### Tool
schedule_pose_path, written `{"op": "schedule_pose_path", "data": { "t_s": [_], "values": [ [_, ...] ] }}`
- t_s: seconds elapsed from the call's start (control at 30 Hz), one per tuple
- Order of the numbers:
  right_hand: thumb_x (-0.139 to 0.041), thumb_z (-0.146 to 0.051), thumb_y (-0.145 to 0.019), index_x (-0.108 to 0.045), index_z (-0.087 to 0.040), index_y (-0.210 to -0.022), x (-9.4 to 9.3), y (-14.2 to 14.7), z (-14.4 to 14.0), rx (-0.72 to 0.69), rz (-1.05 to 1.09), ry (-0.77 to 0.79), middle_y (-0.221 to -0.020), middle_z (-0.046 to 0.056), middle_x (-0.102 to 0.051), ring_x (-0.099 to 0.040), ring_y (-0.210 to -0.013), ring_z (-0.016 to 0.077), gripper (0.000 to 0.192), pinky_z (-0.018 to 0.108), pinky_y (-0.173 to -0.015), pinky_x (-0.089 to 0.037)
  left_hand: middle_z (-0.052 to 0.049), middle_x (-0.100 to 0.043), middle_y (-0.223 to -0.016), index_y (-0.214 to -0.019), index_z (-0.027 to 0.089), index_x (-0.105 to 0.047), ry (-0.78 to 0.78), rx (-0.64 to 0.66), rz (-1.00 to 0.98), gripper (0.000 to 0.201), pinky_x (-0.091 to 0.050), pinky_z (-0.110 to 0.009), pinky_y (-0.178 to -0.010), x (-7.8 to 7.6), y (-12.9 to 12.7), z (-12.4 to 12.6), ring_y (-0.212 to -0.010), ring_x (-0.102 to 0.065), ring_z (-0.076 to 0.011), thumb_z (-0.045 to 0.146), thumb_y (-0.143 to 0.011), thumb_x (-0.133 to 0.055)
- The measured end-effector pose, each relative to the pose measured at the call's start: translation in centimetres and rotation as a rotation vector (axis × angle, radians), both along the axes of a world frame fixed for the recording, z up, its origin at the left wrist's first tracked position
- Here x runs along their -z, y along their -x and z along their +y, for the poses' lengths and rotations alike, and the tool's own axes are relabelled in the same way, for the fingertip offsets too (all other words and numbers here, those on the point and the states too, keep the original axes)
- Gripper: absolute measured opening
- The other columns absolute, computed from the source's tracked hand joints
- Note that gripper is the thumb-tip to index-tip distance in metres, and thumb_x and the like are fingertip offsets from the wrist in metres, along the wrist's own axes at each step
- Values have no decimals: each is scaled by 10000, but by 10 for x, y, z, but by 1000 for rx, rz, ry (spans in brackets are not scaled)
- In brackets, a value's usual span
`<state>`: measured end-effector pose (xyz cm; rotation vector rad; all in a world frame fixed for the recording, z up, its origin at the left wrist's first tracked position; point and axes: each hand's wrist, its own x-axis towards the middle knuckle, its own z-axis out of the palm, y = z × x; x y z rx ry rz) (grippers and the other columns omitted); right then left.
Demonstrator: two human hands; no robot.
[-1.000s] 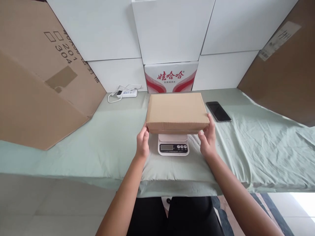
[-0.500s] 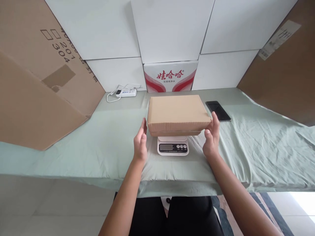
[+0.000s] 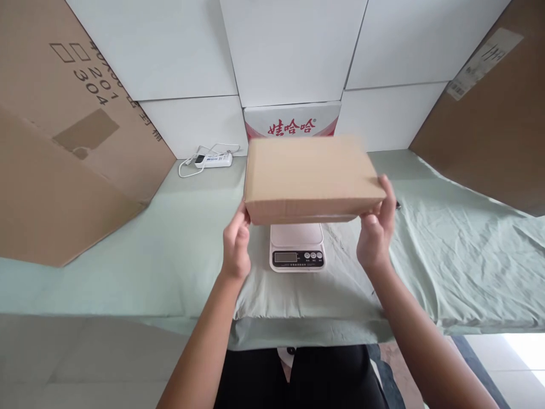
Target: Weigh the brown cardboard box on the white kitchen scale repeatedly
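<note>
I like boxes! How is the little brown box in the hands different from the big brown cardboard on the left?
The little box is closed, plain and held above the scale; the big cardboard leans flat, with printed numbers. Both are brown cardboard.

Bare forearms — black trousers (image 3: 298,378)

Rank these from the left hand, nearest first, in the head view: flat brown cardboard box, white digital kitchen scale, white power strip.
1. Flat brown cardboard box: held by the left hand at its left end.
2. White digital kitchen scale: just right of the hand.
3. White power strip: back by the wall.
</note>
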<state>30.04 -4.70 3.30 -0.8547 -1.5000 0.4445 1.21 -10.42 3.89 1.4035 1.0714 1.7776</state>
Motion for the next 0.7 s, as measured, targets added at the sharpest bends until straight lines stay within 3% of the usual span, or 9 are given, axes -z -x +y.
{"op": "schedule_pose_path", "data": {
  "t_s": [0.07, 0.13, 0.2, 0.3, 0.47, 0.7],
  "values": [
    [-476, -805, -1092, -329, -537, -1815, -19, 5, 21, -22, -5, -50, -1823, 24, -525, -512, -1718, 488, 784, 743, -1330, -554, -123, -770, -1613, -1553, 309, -767, -46, -1, 5, 898, -510, -532, -1379, -15, 3, 26, -1706, -560, -440, 961, -959, -599],
    [-468, -817, -1090, -353, -520, -1805, -27, 11, 51, -32, 1, -76, -1844, 9, -500, -456, -1756, 480, 783, 750, -1388, -478, -118, -777, -1585, -1502, 309, -769, -35, -13, 4, 895, -519, -528, -1363, -19, 7, 60, -1700, -568, -428, 985, -939, -600],
    [-461, -872, -1062, -408, -461, -1789, -22, 19, 81, -16, -22, -72, -1874, 23, -461, -339, -1814, 477, 837, 772, -1438, -381, -155, -783, -1558, -1454, 269, -759, 11, -22, -35, 926, -544, -525, -1333, -9, 9, 95, -1660, -609, -420, 1010, -934, -567],
    [-494, -935, -1001, -414, -395, -1781, 7, 26, 116, -34, -7, 46, -1905, 57, -423, -260, -1845, 445, 952, 736, -1501, -276, -187, -775, -1566, -1415, 247, -739, 141, -38, -57, 926, -564, -516, -1303, 19, 12, 130, -1601, -661, -404, 1014, -927, -565],
    [-561, -950, -950, -397, -342, -1779, 45, 23, 135, -87, 26, 151, -1902, 94, -426, -316, -1823, 416, 1041, 657, -1525, -253, -180, -781, -1560, -1413, 255, -724, 234, -42, -61, 906, -555, -541, -1309, 51, 16, 143, -1551, -699, -383, 1004, -927, -573],
    [-588, -900, -955, -416, -364, -1744, 53, 22, 142, -116, 43, 196, -1867, 91, -478, -441, -1749, 396, 969, 674, -1507, -284, -179, -790, -1554, -1382, 256, -707, 273, -30, -110, 898, -577, -552, -1300, 61, 16, 151, -1567, -698, -390, 1010, -905, -604]
  ]
}}
